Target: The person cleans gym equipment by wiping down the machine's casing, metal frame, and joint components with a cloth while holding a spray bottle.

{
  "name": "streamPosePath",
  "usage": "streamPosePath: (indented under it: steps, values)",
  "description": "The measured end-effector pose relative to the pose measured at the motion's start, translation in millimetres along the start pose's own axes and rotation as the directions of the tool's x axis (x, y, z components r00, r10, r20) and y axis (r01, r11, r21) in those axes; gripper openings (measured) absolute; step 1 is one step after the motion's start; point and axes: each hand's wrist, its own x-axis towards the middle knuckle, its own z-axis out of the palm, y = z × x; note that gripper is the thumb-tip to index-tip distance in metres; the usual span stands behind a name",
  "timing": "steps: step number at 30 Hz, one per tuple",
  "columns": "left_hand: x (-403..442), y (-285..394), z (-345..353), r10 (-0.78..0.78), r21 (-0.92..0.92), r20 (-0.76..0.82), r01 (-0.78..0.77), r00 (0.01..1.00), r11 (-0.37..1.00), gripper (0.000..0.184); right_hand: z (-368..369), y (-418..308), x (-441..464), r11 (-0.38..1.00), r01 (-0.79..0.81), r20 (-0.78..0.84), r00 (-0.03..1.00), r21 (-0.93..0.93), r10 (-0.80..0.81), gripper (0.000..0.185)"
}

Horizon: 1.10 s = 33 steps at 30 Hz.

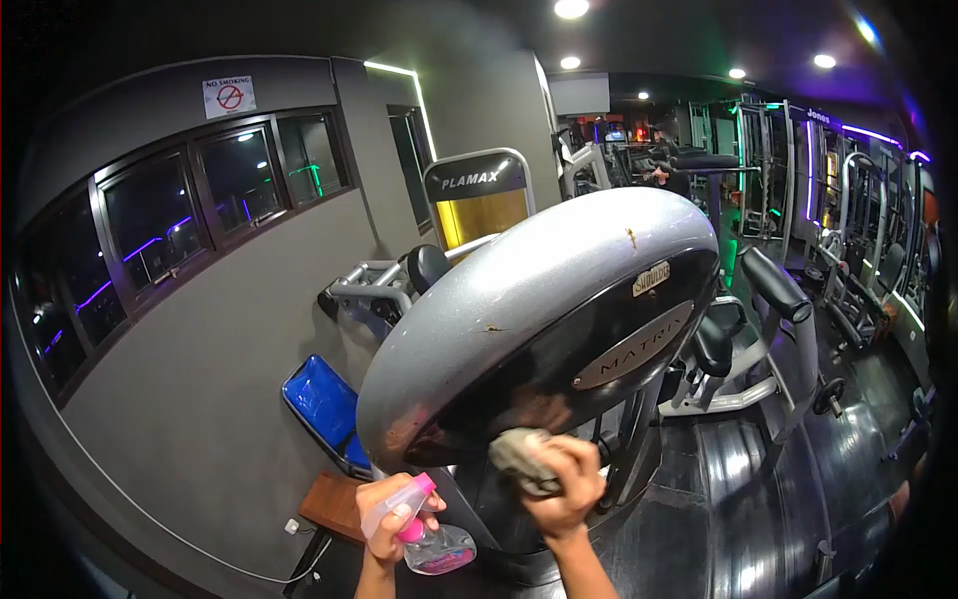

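My left hand [384, 521] is wrapped round a clear spray bottle [439, 551] with a pink nozzle, low in the view. In my right hand [571, 486] is a bunched grey cloth [521, 461], slightly blurred. The cloth is at the lower edge of a big rounded machine cover [529, 265], silver on top with a black side panel marked MATRIX; whether it touches the panel I cannot tell. Brownish marks show on the silver shell, and a small label [651, 279] is stuck near its right end.
A blue folding chair [321, 401] and a brown wooden box or stool [331, 506] stand left of the machine. A cable [190, 549] runs along the wall. Behind are a PLAMAX machine [483, 200], padded gym equipment [773, 285] and a person [663, 165].
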Motion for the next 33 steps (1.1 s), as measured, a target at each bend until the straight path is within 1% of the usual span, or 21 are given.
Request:
streamPosePath:
  steps: [2,4,6,7,10,12,14,16,17,18,20,22,24,26,28,30,33]
  values:
    - [-6,-4,0,-0.019,0.015,-0.022,0.019,1.0,1.0,0.046,4,-7,-8,0.999,0.025,0.113,0.993,0.037,-0.029,0.046]
    - [-10,-5,-1,-0.031,0.03,-0.042,0.032,0.999,0.999,0.045,3,-1,-11,0.997,0.068,0.148,0.986,0.023,-0.071,0.049]
    - [-13,-2,0,-0.095,0.032,-0.044,0.097,0.994,0.995,0.041,-3,8,-4,0.997,0.074,0.096,0.993,0.005,-0.074,0.051]
    - [-15,-2,-2,-0.097,0.035,-0.047,0.099,0.994,0.994,0.041,-6,16,-3,0.996,0.073,0.055,0.996,-0.049,-0.07,0.053]
    - [-22,-3,-7,-0.138,-0.006,-0.058,0.138,0.989,0.99,0.04,-18,30,4,0.99,-0.11,-0.098,0.99,-0.089,0.102,0.049]
    - [-26,-7,-12,-0.131,-0.072,-0.039,0.128,0.991,0.989,0.042,-19,35,7,0.98,-0.182,-0.188,0.968,-0.083,0.164,0.046]
    - [-28,-7,-13,-0.134,-0.101,-0.049,0.128,0.99,0.987,0.043,-12,35,2,0.977,-0.203,-0.19,0.964,-0.066,0.187,0.046]
    - [-30,-7,-14,-0.139,-0.129,-0.057,0.13,0.989,0.983,0.044,0,20,-5,0.975,-0.221,-0.21,0.953,0.019,0.22,0.036]
    - [-30,-7,-15,-0.13,-0.131,-0.068,0.12,0.989,0.984,0.045,3,11,-8,0.977,-0.211,-0.182,0.96,0.021,0.211,0.038]
    - [-31,-8,-16,-0.123,-0.132,-0.078,0.111,0.989,0.985,0.046,7,9,-17,0.986,-0.166,-0.134,0.978,-0.011,0.163,0.047]
    - [-31,-7,-17,-0.123,-0.118,-0.08,0.113,0.989,0.987,0.046,21,-4,-28,0.995,-0.1,-0.083,0.991,0.013,0.101,0.049]
    - [-31,-7,-18,-0.125,-0.107,-0.079,0.116,0.989,0.987,0.047,33,-18,-39,0.994,-0.081,0.033,0.996,0.079,0.079,0.049]
    - [-32,-9,-20,-0.123,-0.117,-0.098,0.112,0.987,0.987,0.047,38,-28,-45,0.995,-0.039,0.191,0.981,0.092,0.02,0.049]
    - [-35,-8,-20,-0.119,-0.119,-0.102,0.106,0.988,0.987,0.047,39,-24,-48,0.995,-0.044,0.22,0.975,0.087,0.024,0.05]
    - [-35,-6,-21,-0.105,-0.119,-0.113,0.092,0.988,0.989,0.046,29,-20,-36,0.996,-0.05,0.171,0.985,0.067,0.038,0.05]
    - [-38,-3,-23,-0.117,-0.117,-0.112,0.104,0.987,0.988,0.045,19,-14,-27,0.995,-0.101,0.068,0.993,0.027,0.099,0.053]
    - [-47,-6,-32,-0.102,-0.146,-0.143,0.081,0.984,0.986,0.043,-1,-14,-3,0.99,-0.129,-0.068,0.99,-0.057,0.125,0.05]
